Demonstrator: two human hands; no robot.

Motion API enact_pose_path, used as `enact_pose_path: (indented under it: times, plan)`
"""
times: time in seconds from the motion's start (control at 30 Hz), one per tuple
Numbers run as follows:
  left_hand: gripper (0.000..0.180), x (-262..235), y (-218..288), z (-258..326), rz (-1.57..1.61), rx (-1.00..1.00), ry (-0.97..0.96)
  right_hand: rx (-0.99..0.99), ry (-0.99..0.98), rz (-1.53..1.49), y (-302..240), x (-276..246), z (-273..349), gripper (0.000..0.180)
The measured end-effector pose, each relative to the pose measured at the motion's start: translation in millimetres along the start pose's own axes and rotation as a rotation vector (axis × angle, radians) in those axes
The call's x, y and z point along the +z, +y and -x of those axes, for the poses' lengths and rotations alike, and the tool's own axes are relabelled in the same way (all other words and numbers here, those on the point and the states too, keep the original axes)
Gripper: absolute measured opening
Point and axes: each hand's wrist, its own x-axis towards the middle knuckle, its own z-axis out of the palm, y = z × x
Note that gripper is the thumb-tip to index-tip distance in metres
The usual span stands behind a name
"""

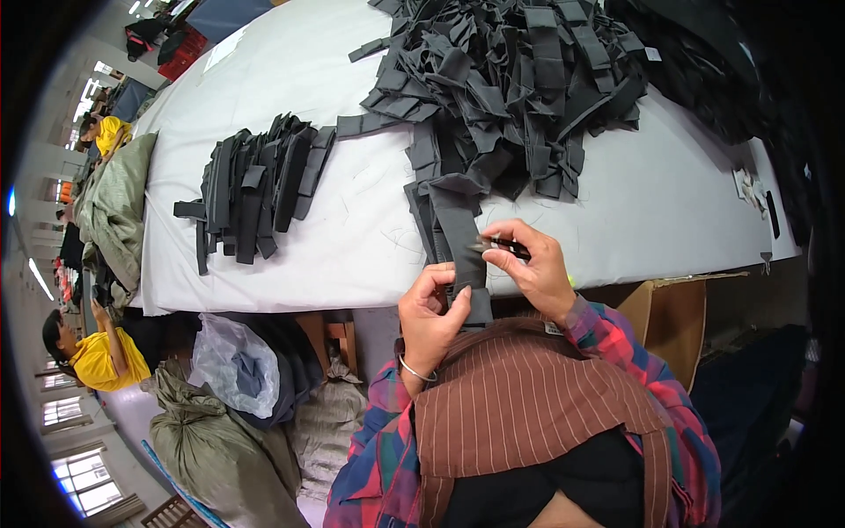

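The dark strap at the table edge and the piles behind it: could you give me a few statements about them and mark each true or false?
1. The left hand pinches the lower end of a dark fabric strap. True.
2. The right hand is empty. False: it holds a small dark tool against the strap.
3. The big loose heap of straps lies on a white table. True.
4. The smaller stack of straps sits to the right of the big heap. False: it lies to its left.
5. The person's sleeves are plain white. False: they are plaid, red and blue.
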Motion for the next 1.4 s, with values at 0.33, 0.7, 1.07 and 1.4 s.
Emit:
enact_pose_path:
  times: [0.33,0.7,1.07,1.4]
  plan:
    - [0.048,11.3,16.8,-11.4,-0.279,0.139,-0.037,0.386,-0.092,-0.652,4.2,-3.3,-1.4,0.053]
    - [0.06,2.7,25.1,-42.2,0.054,-0.23,-0.074,0.391,-0.284,-0.789,-11.1,-4.1,1.7,0.048]
    - [0.038,-11.0,6.2,-60.1,0.009,-0.318,0.016,0.434,-0.159,-0.416,27.4,9.0,17.3,0.031]
    - [0.035,-33.5,-46.7,-59.5,0.016,-0.356,0.015,0.237,-0.202,0.189,37.2,-13.4,24.8,0.028]
